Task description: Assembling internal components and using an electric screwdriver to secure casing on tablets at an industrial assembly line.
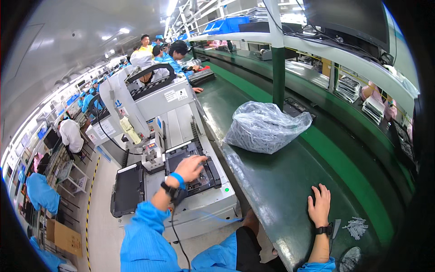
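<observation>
Seven o'clock of centre, the left hand (pixel 190 169), one of two, is half curled over the right-hand black fixture tray (pixel 211 180) of a white benchtop machine (pixel 165 106). Its fingertips are hard to make out, so I cannot tell whether it touches or grips anything. The hand also covers part of the dark flat panel (pixel 174 157) in that tray. A second black fixture tray (pixel 127 190) lies between eight and nine o'clock from this hand, and one green button (pixel 227 190) at four.

At four o'clock of centre, the right hand (pixel 320 206) rests palm down on the green worktable (pixel 281 181), fingers loosely spread, grasping nothing visible. One clear plastic bag (pixel 267 129), at its eleven, is bunched around many small grey pieces, blurred by the film and uncountable. At its four lies one pile of small grey strips (pixel 355 228), overlapping too much to count; at its five, one longer grey strip (pixel 335 228) and one round transparent object (pixel 350 259), shadowed near the rim, its kind unclear.
</observation>
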Demonstrator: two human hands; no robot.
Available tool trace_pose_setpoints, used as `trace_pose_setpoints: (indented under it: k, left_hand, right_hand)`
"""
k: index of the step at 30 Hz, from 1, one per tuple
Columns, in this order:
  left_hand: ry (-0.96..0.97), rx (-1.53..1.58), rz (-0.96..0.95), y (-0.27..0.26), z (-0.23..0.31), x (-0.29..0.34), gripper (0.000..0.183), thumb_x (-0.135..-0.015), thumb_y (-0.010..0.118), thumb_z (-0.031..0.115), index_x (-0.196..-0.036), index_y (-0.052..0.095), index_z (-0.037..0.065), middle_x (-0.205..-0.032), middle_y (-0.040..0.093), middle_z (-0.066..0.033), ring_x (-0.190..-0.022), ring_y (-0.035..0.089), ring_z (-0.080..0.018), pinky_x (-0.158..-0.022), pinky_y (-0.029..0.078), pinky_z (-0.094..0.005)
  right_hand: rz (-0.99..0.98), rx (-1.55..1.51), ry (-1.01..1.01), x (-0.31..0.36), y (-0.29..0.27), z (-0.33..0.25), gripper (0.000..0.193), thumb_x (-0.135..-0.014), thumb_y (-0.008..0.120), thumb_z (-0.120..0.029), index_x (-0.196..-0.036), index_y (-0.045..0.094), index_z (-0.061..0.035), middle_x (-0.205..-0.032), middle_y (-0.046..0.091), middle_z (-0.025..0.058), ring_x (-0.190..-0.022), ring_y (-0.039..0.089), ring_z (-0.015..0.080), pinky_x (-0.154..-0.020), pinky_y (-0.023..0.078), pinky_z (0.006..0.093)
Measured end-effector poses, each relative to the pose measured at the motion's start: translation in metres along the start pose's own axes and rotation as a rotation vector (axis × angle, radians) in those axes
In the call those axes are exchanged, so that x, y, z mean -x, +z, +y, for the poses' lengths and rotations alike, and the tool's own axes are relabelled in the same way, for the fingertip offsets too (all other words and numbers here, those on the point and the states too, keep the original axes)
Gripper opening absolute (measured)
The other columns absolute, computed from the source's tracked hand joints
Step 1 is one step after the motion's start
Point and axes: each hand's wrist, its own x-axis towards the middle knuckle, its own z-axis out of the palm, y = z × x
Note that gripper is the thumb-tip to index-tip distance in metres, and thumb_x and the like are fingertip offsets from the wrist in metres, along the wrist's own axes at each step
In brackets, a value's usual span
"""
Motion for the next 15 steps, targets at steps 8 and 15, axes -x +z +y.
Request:
trace_pose_setpoints:
  k: [8,15]
  left_hand:
    - [0.214,-0.262,-0.122,0.004,-0.07,-0.039,0.046,-0.091,0.057,0.011,-0.136,0.05,0.012,-0.112,0.064,-0.0147,-0.109,0.06,-0.0344,-0.097,0.045,-0.0433]
    - [0.218,-0.212,-0.163,-0.005,-0.063,-0.04,0.044,-0.091,0.057,0.014,-0.134,0.05,0.009,-0.107,0.065,-0.0156,-0.107,0.059,-0.0346,-0.096,0.046,-0.0434]
  right_hand:
    - [-0.009,0.011,0.022,-0.006,-0.001,0.001,0.041,-0.088,0.062,-0.016,-0.128,0.058,-0.0052,-0.144,0.047,0.0205,-0.136,0.04,0.0392,-0.118,0.026,0.0515]
    - [-0.015,0.042,0.033,-0.002,-0.004,0.001,0.042,-0.088,0.062,-0.015,-0.128,0.058,-0.0052,-0.144,0.047,0.0197,-0.135,0.041,0.0394,-0.118,0.026,0.0517]
